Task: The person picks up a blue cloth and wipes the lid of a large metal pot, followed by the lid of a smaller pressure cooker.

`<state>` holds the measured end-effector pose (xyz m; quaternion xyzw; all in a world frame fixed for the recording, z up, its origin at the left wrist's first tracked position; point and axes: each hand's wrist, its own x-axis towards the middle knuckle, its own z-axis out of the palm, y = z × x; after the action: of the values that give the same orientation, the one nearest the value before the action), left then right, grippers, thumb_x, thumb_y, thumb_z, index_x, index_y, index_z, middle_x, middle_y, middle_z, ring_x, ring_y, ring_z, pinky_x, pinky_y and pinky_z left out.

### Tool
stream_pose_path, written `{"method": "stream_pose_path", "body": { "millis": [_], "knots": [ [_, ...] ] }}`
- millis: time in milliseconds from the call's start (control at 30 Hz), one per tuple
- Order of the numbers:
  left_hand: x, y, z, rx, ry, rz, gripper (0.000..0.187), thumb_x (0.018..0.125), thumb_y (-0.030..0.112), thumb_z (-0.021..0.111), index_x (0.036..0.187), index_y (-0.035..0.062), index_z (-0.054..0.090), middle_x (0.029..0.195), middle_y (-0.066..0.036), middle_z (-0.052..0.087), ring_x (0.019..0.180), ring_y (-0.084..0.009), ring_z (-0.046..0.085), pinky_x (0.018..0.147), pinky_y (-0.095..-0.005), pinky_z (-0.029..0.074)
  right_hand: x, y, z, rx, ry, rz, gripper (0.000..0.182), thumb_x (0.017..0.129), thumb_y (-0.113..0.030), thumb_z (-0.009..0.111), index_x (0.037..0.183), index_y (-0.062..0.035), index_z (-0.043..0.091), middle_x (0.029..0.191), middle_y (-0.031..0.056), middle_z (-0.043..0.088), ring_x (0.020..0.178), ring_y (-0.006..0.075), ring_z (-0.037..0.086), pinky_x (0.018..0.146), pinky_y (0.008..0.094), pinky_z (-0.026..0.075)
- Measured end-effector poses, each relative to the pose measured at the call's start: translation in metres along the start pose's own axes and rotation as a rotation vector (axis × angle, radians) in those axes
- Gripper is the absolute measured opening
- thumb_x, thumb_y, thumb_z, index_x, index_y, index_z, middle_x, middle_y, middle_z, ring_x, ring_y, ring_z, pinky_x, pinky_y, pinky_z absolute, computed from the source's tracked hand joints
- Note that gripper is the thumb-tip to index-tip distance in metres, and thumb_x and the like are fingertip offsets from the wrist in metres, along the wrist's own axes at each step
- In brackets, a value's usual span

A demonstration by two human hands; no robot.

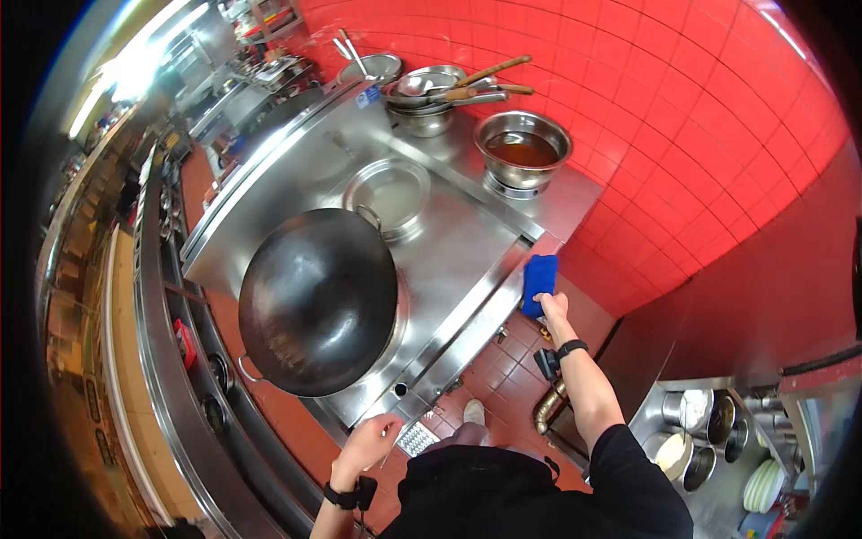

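My right hand is closed on a folded blue cloth, which lies against the right front corner of the steel stove. Near the stove's front left edge is my left hand, its fingers curled; whether it holds anything is hidden. A large black wok rests tilted with its dark rounded side showing, just beyond my left hand. Behind the wok, a round steel basin is set into the stove top.
A steel pot of brown liquid stands at the back right, beside stacked strainers and ladles. A red tiled wall rises behind. Pots and green-rimmed plates sit on a lower right shelf. Brass pipe runs below.
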<state>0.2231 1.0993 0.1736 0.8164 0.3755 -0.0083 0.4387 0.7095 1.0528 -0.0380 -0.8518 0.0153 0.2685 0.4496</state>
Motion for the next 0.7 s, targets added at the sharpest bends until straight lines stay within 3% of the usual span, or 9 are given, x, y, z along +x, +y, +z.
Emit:
{"method": "stream_pose_path", "body": {
  "millis": [133,200,300,367,533,633,700],
  "knots": [
    [0.038,0.05,-0.02,0.012,-0.106,0.133,0.021,0.096,0.016,0.06,0.106,0.0016,0.07,0.095,-0.018,0.07,0.081,-0.0311,0.067,0.072,-0.0375,0.052,-0.054,0.011,-0.069,0.093,0.049,-0.13,0.043,0.067,-0.017,0.077,0.102,0.0036,0.063,0.093,0.0167,0.072,0.087,0.0273,0.071,0.079,0.0393,0.056],
    [0.058,0.073,-0.018,0.074,-0.158,0.218,0.022,0.096,0.016,0.059,0.11,0.0031,0.069,0.1,-0.018,0.069,0.084,-0.0302,0.066,0.075,-0.0381,0.052,-0.09,0.019,-0.111,-0.065,0.003,-0.365,0.038,0.068,-0.011,0.075,0.101,0.0007,0.061,0.087,0.0102,0.068,0.082,0.0179,0.065,0.072,0.0347,0.054],
    [0.092,0.092,0.008,0.151,-0.259,0.411,0.022,0.096,0.015,0.058,0.11,0.0026,0.068,0.103,-0.019,0.068,0.091,-0.0351,0.065,0.08,-0.0415,0.052,-0.168,0.025,-0.178,-0.104,-0.097,-0.419,0.036,0.071,-0.014,0.074,0.103,-0.0017,0.063,0.084,0.0098,0.067,0.081,0.0166,0.065,0.074,0.0344,0.054],
    [0.103,0.111,0.027,0.241,-0.295,0.531,0.024,0.096,0.018,0.055,0.109,0.0016,0.066,0.103,-0.018,0.067,0.1,-0.0392,0.063,0.086,-0.0461,0.05,-0.219,0.035,-0.216,-0.172,-0.118,-0.446,0.038,0.075,-0.015,0.073,0.109,-0.0011,0.063,0.085,0.0141,0.069,0.081,0.0199,0.068,0.076,0.0359,0.055],
    [0.105,0.183,0.076,0.381,-0.494,0.654,0.028,0.095,0.018,0.056,0.117,0.0023,0.064,0.111,-0.019,0.066,0.108,-0.0383,0.061,0.094,-0.0451,0.049,-0.343,0.07,-0.304,-0.248,-0.126,-0.445,0.043,0.079,-0.015,0.071,0.118,-0.0036,0.059,0.092,0.0223,0.07,0.088,0.0358,0.071,0.08,0.0424,0.055],
    [0.088,0.221,0.116,0.392,-0.52,0.78,0.028,0.095,0.018,0.057,0.117,0.002,0.064,0.109,-0.019,0.066,0.108,-0.0371,0.061,0.094,-0.0439,0.049,-0.41,0.116,-0.344,-0.207,-0.037,-0.336,0.045,0.079,-0.014,0.07,0.12,-0.0033,0.055,0.093,0.0231,0.069,0.09,0.0388,0.07,0.079,0.0445,0.054],
    [0.066,0.242,0.14,0.382,-0.522,0.88,0.028,0.095,0.016,0.057,0.118,0.0009,0.064,0.109,-0.02,0.066,0.106,-0.0369,0.062,0.093,-0.0426,0.049,-0.446,0.169,-0.364,-0.296,0.142,-0.261,0.045,0.078,-0.013,0.07,0.118,-0.0022,0.053,0.091,0.024,0.068,0.089,0.0409,0.068,0.078,0.0463,0.054]
  ]
}}
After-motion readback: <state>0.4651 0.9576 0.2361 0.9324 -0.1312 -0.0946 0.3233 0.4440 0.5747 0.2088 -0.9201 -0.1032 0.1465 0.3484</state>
